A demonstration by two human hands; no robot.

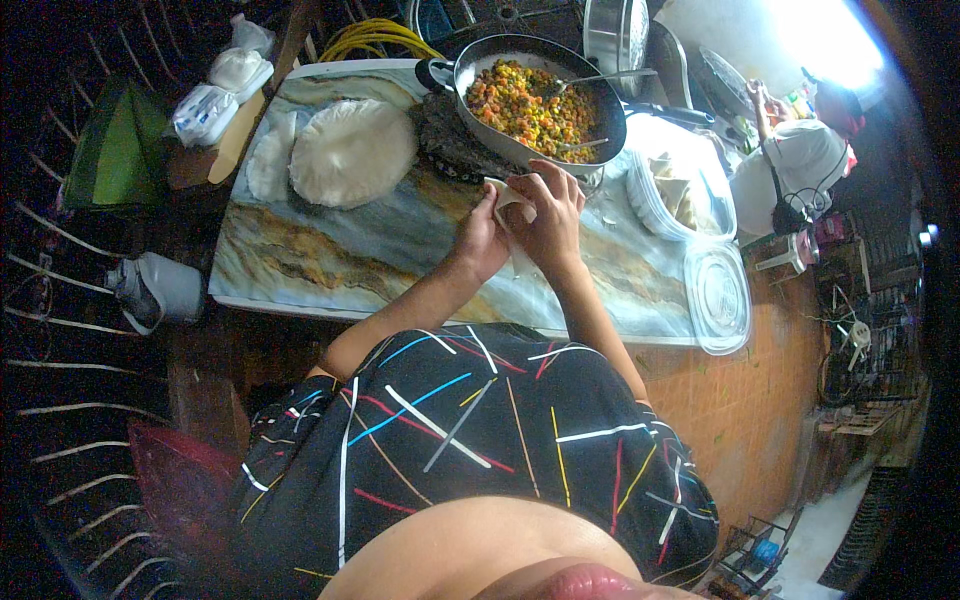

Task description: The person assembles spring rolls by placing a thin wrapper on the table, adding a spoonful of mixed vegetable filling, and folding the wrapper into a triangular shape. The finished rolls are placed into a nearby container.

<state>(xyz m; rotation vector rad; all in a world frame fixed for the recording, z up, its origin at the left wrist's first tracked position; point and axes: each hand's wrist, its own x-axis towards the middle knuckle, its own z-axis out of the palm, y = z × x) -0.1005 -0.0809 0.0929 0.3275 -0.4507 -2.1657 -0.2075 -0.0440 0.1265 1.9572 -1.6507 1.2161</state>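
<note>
Both hands hold one pale, thin dough wrapper (510, 199) above the table, just in front of the pan. My left hand (484, 236) pinches its left side with the thumb. My right hand (551, 214) curls over its right side, so part of the wrapper is hidden. The deep pan (491, 141) holds a diced mixture of vegetables (525, 105), with two spoons in it. A stack of round wrappers (352, 154) lies to the left, beside a smaller folded piece (271, 159). Folded wrapped pieces (673, 191) sit in a clear plastic tub (645, 199) at the right.
The tub's lid (718, 296) overhangs the right end of the marble-patterned table (337, 262). The pan's handle (671, 114) points right. Wrapped packages (206, 112) stand beyond the left edge. Another person (795, 169) is at the upper right.
</note>
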